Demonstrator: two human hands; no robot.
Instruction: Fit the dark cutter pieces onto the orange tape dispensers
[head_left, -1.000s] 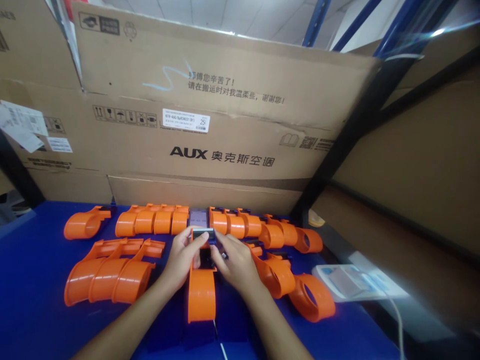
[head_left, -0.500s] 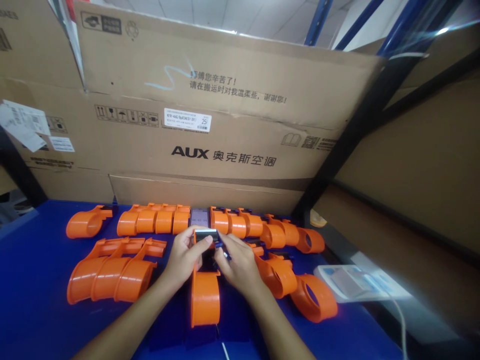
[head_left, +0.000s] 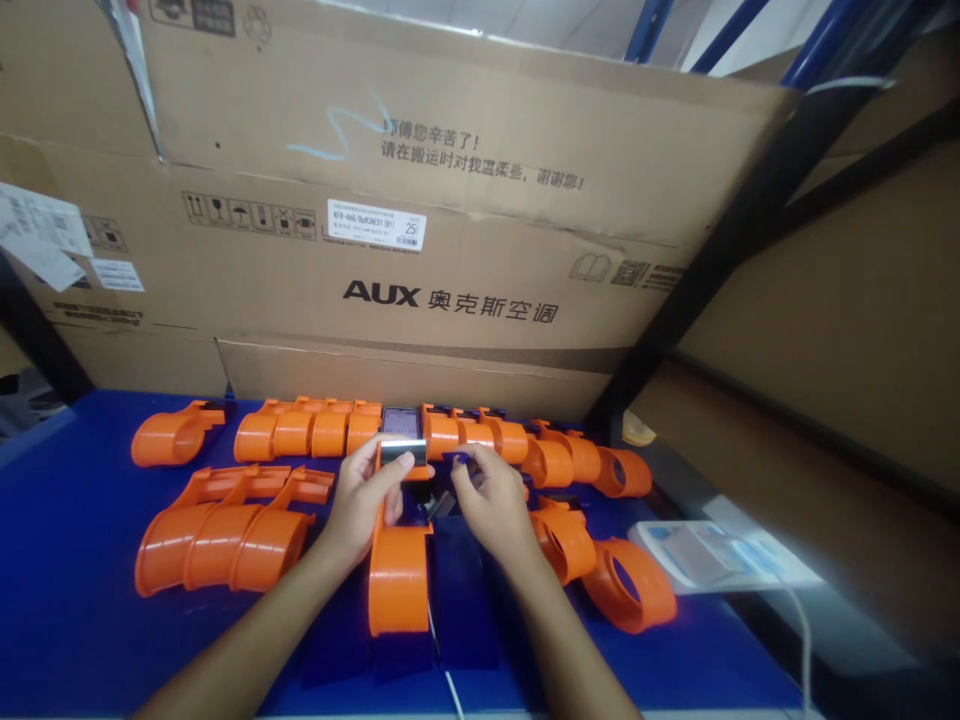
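Note:
My left hand (head_left: 369,490) is closed around the upper part of an orange plastic tape dispenser (head_left: 399,580), its thumb pressed on a black strip with a white toothed edge (head_left: 403,453). The dispenser's round body hangs below that hand, over the blue tabletop. Just to the right, my right hand (head_left: 489,500) is pinching a small dark blue piece (head_left: 455,457), apart from the dispenser. Below and between the hands are dark, shiny small parts (head_left: 441,505) whose kind I cannot make out.
Several more orange dispensers (head_left: 255,550) lie in rows left and right on the blue table (head_left: 67,600). A phone-like screen (head_left: 400,422) stands behind my hands. At right is a white device (head_left: 697,555) with a cable. A cardboard wall (head_left: 450,250) rises at the back.
My right hand has moved away from the dispenser's top, to the right and slightly up, with the blue piece in its fingers. My left hand and dispenser have shifted slightly left and up.

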